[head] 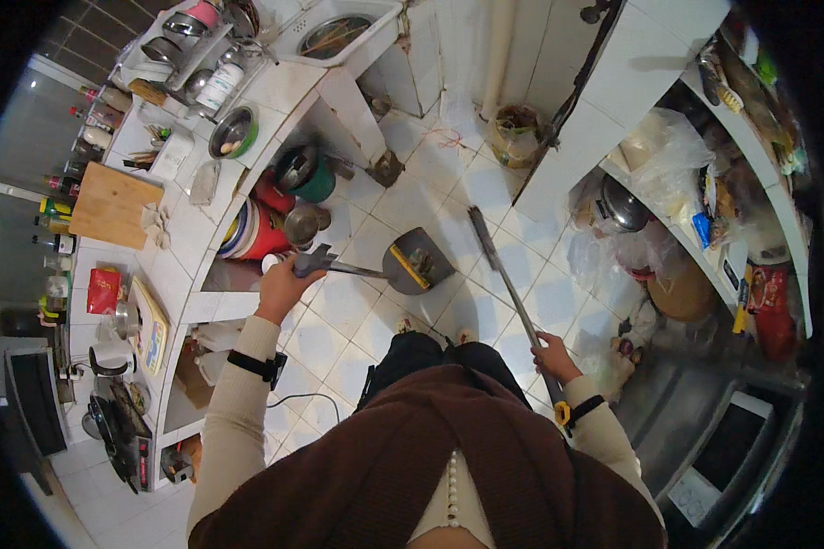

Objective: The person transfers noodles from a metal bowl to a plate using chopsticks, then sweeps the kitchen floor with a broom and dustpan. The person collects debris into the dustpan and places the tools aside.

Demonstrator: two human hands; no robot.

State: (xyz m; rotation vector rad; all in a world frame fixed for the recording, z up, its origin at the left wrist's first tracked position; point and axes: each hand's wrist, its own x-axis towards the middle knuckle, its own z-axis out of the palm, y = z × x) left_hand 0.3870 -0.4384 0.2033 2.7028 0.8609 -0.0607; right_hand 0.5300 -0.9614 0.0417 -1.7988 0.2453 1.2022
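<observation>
My left hand (285, 285) is closed around the grey handle end of a long-handled dustpan (440, 257). The dustpan rests on the tiled floor ahead of my feet, with a yellow edge strip and some dark debris in its pan. In my right hand (553, 357) is the pole of a broom (484, 237), its narrow grey head low over or on the floor to the right of the dustpan. A gap separates the broom head from the dustpan. Whether the bristles touch the tiles I cannot tell.
A lined waste bucket (516, 137) stands by the wall ahead. Under the left tiled counter (264, 141) are a green bucket (309, 175), a red bucket (269, 230) and a metal pot (303, 225). Shelves with plastic bags (666, 147) line the right side. A cable (309, 396) lies on the floor at left.
</observation>
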